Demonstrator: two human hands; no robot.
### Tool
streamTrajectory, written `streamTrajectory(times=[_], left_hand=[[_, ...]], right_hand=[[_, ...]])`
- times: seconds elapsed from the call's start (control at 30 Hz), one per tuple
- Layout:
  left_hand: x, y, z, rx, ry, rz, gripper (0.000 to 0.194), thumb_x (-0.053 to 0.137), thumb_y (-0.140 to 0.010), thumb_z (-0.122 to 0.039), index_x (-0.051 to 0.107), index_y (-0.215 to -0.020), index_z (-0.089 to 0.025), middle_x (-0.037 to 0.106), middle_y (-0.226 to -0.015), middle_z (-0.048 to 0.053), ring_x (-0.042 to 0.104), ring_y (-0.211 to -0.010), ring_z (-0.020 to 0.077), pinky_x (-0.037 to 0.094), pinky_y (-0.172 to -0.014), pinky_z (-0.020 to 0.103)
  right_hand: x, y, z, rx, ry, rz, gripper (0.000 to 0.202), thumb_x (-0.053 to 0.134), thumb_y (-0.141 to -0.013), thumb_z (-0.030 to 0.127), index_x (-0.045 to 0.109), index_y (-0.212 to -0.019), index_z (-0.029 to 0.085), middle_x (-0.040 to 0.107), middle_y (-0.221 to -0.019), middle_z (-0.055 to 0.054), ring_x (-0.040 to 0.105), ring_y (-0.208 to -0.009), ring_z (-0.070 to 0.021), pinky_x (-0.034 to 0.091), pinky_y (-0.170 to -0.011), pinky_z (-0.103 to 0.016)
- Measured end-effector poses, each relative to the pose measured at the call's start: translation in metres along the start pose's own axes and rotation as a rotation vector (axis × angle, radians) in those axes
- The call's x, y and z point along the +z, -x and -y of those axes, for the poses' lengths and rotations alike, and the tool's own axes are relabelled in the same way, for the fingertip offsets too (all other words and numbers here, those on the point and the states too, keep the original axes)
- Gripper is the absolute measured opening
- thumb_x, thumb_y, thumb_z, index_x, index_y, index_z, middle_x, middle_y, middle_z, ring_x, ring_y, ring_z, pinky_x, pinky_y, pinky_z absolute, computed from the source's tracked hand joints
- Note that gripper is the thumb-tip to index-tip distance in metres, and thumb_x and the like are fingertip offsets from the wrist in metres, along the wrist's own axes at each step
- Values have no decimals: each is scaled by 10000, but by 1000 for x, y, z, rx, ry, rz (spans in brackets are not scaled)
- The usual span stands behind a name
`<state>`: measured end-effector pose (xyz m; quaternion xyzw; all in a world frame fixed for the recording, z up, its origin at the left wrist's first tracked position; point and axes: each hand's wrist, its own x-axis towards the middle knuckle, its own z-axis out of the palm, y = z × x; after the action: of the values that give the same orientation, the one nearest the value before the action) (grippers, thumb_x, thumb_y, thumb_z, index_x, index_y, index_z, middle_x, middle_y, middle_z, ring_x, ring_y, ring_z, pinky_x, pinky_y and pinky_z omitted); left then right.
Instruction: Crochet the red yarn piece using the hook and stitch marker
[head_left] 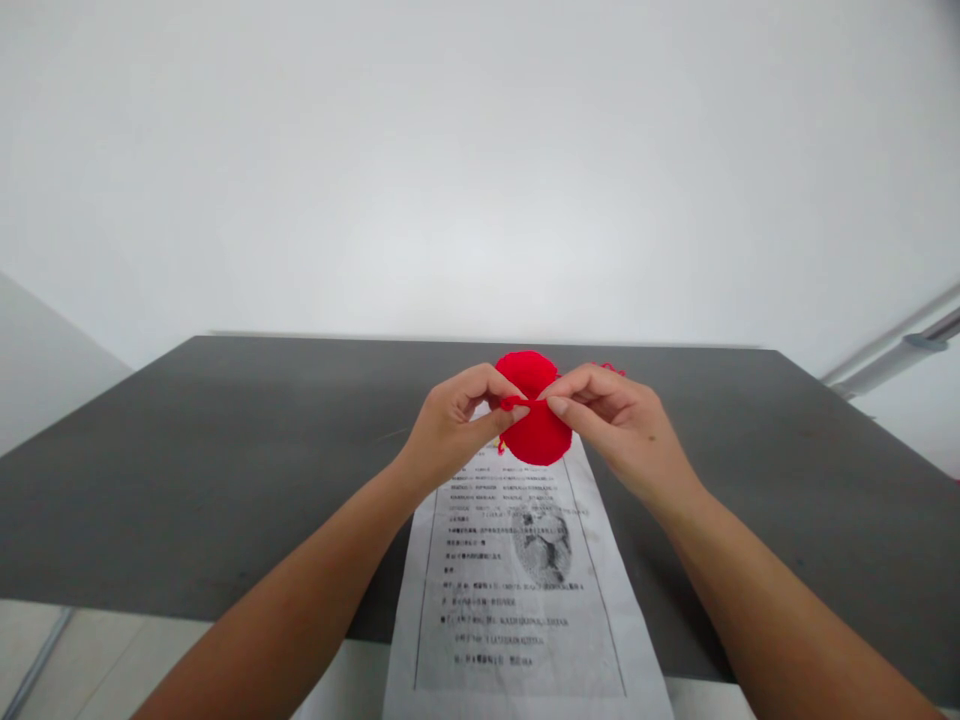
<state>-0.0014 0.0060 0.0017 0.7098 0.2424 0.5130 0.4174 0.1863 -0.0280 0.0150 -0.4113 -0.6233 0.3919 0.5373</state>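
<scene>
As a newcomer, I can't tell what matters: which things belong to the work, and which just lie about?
In the work:
- red piece, pinched by left hand and right hand
- red yarn
- printed sheet beneath, probably

Just about:
- pole at right
- dark table, merely underneath

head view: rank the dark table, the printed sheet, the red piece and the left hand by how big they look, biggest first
1. Dark table
2. Printed sheet
3. Left hand and red piece: too close to rank, as fingers cover part of the red piece
</scene>
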Motion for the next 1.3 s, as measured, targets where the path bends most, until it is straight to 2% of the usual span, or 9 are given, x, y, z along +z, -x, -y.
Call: streamTrajectory(times=[0.23,0.53,1.1,1.3], left_hand=[[0,0,-2,-3,-44,-16,74,733,-812,-184,692,-750,-182,669,-748,13,589,-716,151,481,-695,291],[0,1,-1,16,-79,2,77,733,-819,-193,693,-752,-185,672,-748,14,592,-723,157,472,-694,294],[1,0,-3,-23,-114,2,57,714,-799,-183,698,-745,-188,670,-735,15,584,-706,158,467,-679,295],[1,1,-2,-68,-21,11,80,741,-793,-221,694,-742,-182,680,-746,22,582,-712,157,475,-681,291]], right_hand=[[1,0,2,29,6,4,97,720,-789,274,684,-750,193,681,-687,-13,610,-634,-158,491,-621,-292],[0,0,2,21,10,24,70,712,-776,223,677,-726,189,702,-707,-20,619,-646,-159,488,-628,-290],[2,0,2,34,51,34,86,695,-794,265,690,-749,192,682,-685,-15,609,-636,-165,477,-631,-302],[2,0,1,45,39,34,96,691,-790,266,678,-729,192,664,-662,-7,583,-601,-152,454,-597,-289]])
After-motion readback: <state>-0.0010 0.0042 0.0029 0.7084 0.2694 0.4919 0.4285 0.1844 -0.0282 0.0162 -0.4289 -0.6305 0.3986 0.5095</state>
